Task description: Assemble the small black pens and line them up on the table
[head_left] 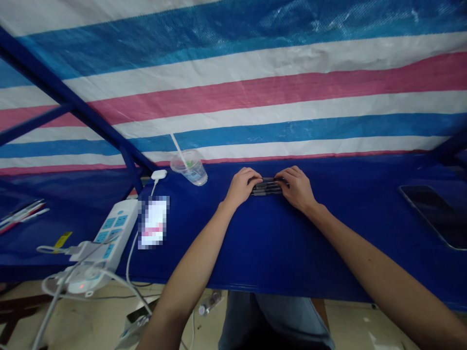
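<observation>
Several black pens (268, 186) lie side by side in a small stack on the blue table (270, 243), pointing left to right. The fingers of my left hand (242, 186) are closed around their left ends. At the right ends, my right hand (298, 189) grips the same pens with thumb and fingers curled. Only the middle of the pens shows; their tips are hidden by my fingers.
Left of my hands stands a clear plastic cup (196, 174) with a straw. A lit phone (153, 223), a power strip (116, 228) with cables and more pens (22, 216) lie farther left. A dark phone (436, 211) lies right. Striped sheeting (255, 95) hangs behind.
</observation>
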Available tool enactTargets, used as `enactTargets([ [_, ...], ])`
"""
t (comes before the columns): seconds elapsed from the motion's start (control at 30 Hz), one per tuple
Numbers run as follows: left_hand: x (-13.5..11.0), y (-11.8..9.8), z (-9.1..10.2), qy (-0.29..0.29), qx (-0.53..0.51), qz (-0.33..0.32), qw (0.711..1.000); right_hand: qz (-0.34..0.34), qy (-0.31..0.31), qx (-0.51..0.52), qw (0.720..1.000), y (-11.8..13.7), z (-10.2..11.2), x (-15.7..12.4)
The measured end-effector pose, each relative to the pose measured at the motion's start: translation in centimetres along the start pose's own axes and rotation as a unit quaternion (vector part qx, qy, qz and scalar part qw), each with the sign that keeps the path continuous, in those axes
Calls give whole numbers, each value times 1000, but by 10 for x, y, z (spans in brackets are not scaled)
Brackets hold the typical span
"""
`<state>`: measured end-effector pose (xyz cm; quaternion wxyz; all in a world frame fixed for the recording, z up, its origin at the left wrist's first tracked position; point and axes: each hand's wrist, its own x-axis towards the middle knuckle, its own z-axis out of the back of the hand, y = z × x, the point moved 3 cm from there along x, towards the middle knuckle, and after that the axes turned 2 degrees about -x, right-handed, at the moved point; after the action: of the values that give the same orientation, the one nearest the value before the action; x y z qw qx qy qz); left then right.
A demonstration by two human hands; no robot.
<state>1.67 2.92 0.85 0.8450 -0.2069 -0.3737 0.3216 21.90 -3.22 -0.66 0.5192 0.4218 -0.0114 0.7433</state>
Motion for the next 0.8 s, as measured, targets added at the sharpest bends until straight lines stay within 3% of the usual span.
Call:
enactTargets([
  [0.43,0,-7,0,43,28,6,999,6,-26,19,999,3,6,2],
  [0.8,-1,-2,0,22,14,-3,1000,-3,-3,18,1000,-1,1,1],
])
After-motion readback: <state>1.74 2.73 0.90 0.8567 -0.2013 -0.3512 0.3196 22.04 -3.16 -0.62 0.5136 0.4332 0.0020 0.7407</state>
